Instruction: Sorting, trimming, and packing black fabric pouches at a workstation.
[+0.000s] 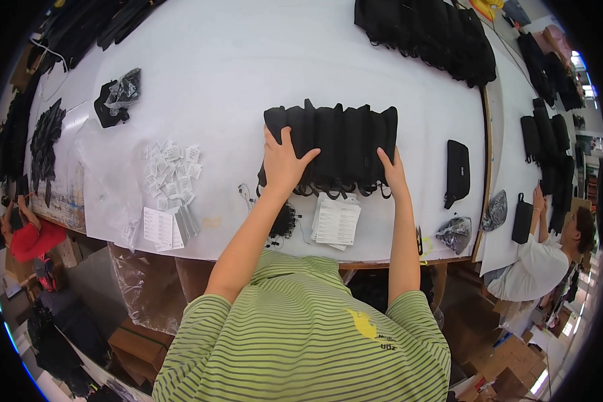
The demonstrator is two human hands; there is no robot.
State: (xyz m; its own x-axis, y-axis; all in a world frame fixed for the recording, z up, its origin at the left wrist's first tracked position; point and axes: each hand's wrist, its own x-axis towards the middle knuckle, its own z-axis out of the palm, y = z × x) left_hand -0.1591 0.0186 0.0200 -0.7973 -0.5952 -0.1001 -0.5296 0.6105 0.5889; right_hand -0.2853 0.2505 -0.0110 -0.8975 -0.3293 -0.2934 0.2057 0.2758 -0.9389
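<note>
Black pouches (331, 144) lie in an overlapping row across the middle of the white table (248, 60), their short strap loops hanging toward me along the near edge. Seen from my head camera, my left hand (283, 161) lies flat on the left end of the row, fingers spread wide and pressing down on the fabric, not curled round anything. My right hand (392, 169) rests against the right end of the row, fingers straight and together, laid on the last pouch; it grips nothing that I can see.

Just below the row, between my forearms, sits a small stack of white printed cards (337, 221), and beside my left forearm a dark tangle of cords (285, 221). Further to my left, loose white paper tags (171, 174) are scattered on a clear plastic sheet. To my right, apart from the row, a single black pouch (457, 171) lies alone. At the far edge a larger pile of black bags (429, 33) is heaped. A person in a white shirt (532, 264) sits at the neighbouring table on my right.
</note>
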